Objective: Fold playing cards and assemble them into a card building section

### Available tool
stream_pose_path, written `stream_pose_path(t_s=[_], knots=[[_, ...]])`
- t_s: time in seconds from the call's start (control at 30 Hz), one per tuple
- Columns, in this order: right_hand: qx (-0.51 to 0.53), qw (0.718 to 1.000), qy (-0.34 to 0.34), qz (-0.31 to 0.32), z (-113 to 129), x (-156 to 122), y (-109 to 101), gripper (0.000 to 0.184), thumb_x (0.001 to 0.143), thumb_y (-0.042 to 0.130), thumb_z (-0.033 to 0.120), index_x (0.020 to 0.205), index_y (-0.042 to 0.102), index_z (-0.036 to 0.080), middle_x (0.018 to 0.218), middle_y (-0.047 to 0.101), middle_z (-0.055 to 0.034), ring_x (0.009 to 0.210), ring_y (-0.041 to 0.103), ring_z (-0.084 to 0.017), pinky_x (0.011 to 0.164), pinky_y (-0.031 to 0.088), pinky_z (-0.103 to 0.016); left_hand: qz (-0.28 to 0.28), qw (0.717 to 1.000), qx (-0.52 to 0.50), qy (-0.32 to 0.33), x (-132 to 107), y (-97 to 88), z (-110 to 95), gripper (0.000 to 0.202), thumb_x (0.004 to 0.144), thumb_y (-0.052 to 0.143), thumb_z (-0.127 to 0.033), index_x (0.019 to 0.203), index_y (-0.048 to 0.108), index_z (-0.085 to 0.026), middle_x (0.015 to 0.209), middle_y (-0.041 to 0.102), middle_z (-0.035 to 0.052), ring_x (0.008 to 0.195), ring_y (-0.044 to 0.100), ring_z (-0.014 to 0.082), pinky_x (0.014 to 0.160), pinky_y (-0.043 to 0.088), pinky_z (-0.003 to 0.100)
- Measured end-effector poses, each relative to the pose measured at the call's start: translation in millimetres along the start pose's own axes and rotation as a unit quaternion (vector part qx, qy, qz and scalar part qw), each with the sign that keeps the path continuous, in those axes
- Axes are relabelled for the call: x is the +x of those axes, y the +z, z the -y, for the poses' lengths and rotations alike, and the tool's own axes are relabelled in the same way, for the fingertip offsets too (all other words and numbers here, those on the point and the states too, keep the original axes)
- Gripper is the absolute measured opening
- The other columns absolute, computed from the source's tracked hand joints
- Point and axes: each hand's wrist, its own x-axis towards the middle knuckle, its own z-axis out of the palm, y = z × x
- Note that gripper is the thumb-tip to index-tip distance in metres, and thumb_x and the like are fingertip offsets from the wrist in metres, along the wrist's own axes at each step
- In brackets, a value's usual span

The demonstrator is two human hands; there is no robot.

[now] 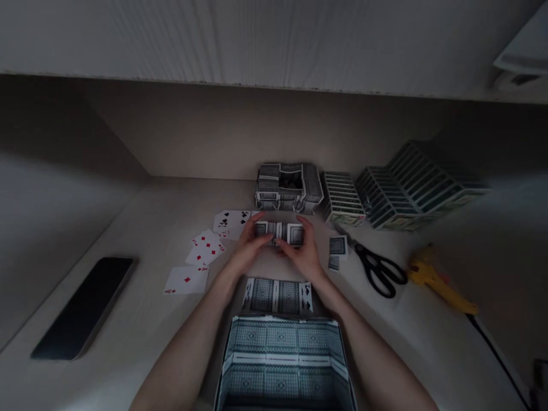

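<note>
From the head view, your left hand (246, 251) and right hand (305, 254) meet at the middle of the desk (145, 228). Each pinches one end of a folded-card block (280, 233), held just above the surface, between the card-built box at the far wall (289, 185) and the flat card strip (277, 295) nearer you. The grip looks light and sits at the ends only, so I judge that a harder squeeze could buckle the block or spring its folds apart, while a looser pinch could drop it onto the strip. Your left wrist is close to the face-up cards (208, 248), and a sideways sweep could scatter them. On the right, the scissors (377, 268) and the yellow glue gun (436, 282) lie within reach of your forearm, and a nudge could drag the gun's cord across the desk. The dim light and blur hide how the block's cards interlock, and your fingers cover its near face. The open card box nearest you (282, 354) is cut off by the bottom edge. The ribbed card stacks far right (402, 191) smear into shadow, and the dark phone (88, 305) shows no detail.
</note>
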Motion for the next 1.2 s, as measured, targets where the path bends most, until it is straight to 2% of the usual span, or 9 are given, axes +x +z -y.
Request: stream_pose_path(t_s=[0.1, 0.23, 0.4, 0.5, 0.6, 0.83, 0.97, 1.07, 1.2], knots=[[-0.021, 1.000, 0.002, 0.008, 1.5, -2.0, -1.2, 0.069, 0.062, 0.066, 0.032, 0.123, 0.036, 0.026, 0.107, 0.050, -0.0086, 0.067, 0.056, -0.017, 0.046, 0.049, -0.029, 0.005, 1.000, -0.014, 0.002, -0.4, -0.6, -1.2, 0.054, 0.061, 0.063, -0.015, 0.113, 0.050, -0.023, 0.099, 0.057, 0.0020, 0.091, 0.052, 0.0160, 0.078, 0.040, 0.028], [0.047, 0.996, 0.061, 0.043, 3.5, -1.5, -3.6, 0.063, 0.071, 0.052, 0.036, 0.129, 0.028, 0.028, 0.099, 0.055, -0.0052, 0.049, 0.052, -0.012, 0.044, 0.046, -0.030, 0.015, 0.998, -0.062, -0.007, -0.1, 0.2, -2.7, 0.052, 0.064, 0.057, -0.016, 0.115, 0.050, -0.024, 0.104, 0.057, 0.0031, 0.093, 0.053, 0.0165, 0.075, 0.042, 0.028], [0.087, 0.995, 0.055, 0.009, 0.2, 0.6, -3.2, 0.058, 0.075, 0.042, 0.041, 0.129, 0.031, 0.027, 0.109, 0.055, -0.0059, 0.073, 0.060, -0.018, 0.059, 0.050, -0.033, -0.011, 0.996, -0.085, -0.012, 2.3, 0.3, 0.7, 0.050, 0.065, 0.058, -0.018, 0.114, 0.051, -0.024, 0.118, 0.054, 0.0031, 0.099, 0.052, 0.0176, 0.075, 0.043, 0.028], [-0.008, 0.999, -0.009, -0.048, -2.9, 3.2, -6.0, 0.048, 0.078, 0.039, 0.041, 0.122, 0.044, 0.024, 0.115, 0.054, -0.0065, 0.098, 0.054, -0.021, 0.075, 0.047, -0.037, -0.024, 0.998, -0.052, -0.012, 3.5, -2.0, 4.4, 0.050, 0.067, 0.059, -0.022, 0.116, 0.051, -0.023, 0.126, 0.049, 0.0041, 0.106, 0.050, 0.0201, 0.078, 0.043, 0.029], [-0.163, 0.978, -0.087, -0.100, -5.1, 6.0, -12.9, 0.040, 0.080, 0.039, 0.035, 0.113, 0.054, 0.019, 0.115, 0.056, -0.0091, 0.109, 0.047, -0.021, 0.092, 0.036, -0.037, -0.042, 0.998, 0.035, 0.005, 3.8, -3.8, 8.6, 0.045, 0.071, 0.060, -0.029, 0.114, 0.053, -0.022, 0.130, 0.045, 0.0044, 0.116, 0.042, 0.0224, 0.088, 0.039, 0.031], [-0.392, 0.891, -0.160, -0.162, -11.4, 12.2, -26.6, 0.034, 0.081, 0.038, 0.028, 0.097, 0.064, 0.012, 0.098, 0.065, -0.0133, 0.094, 0.056, -0.024, 0.084, 0.038, -0.038, -0.014, 0.976, 0.187, 0.115, 4.9, -0.7, 22.8, 0.054, 0.075, 0.057, -0.035, 0.125, 0.041, -0.024, 0.133, 0.041, 0.0075, 0.115, 0.045, 0.0192, 0.098, 0.033, 0.035], [-0.404, 0.885, -0.146, -0.177, -11.8, 14.7, -29.7, 0.037, 0.083, 0.036, 0.029, 0.094, 0.064, 0.009, 0.091, 0.066, -0.0158, 0.084, 0.060, -0.024, 0.074, 0.043, -0.033, -0.020, 0.942, 0.281, 0.183, 3.3, -1.9, 19.4, 0.047, 0.073, 0.059, -0.032, 0.118, 0.048, -0.023, 0.124, 0.049, 0.0073, 0.114, 0.045, 0.0190, 0.098, 0.032, 0.035], [-0.391, 0.888, -0.145, -0.192, -11.6, 16.0, -30.9, 0.038, 0.081, 0.039, 0.032, 0.101, 0.062, 0.009, 0.093, 0.066, -0.0155, 0.084, 0.060, -0.024, 0.073, 0.044, -0.033, -0.042, 0.927, 0.307, 0.213, 0.3, -3.9, 8.2, 0.027, 0.074, 0.056, -0.031, 0.099, 0.062, -0.020, 0.105, 0.060, 0.0055, 0.099, 0.053, 0.0170, 0.089, 0.038, 0.031], [-0.359, 0.897, -0.163, -0.203, -11.8, 17.6, -31.7, 0.040, 0.077, 0.047, 0.035, 0.106, 0.059, 0.010, 0.100, 0.064, -0.0149, 0.090, 0.058, -0.023, 0.078, 0.043, -0.034, 0.011, 0.946, 0.307, 0.108, -3.7, -6.9, -6.6, 0.023, 0.076, 0.053, -0.034, 0.080, 0.066, -0.016, 0.070, 0.062, 0.0008, 0.063, 0.054, 0.0119, 0.059, 0.041, 0.023]])
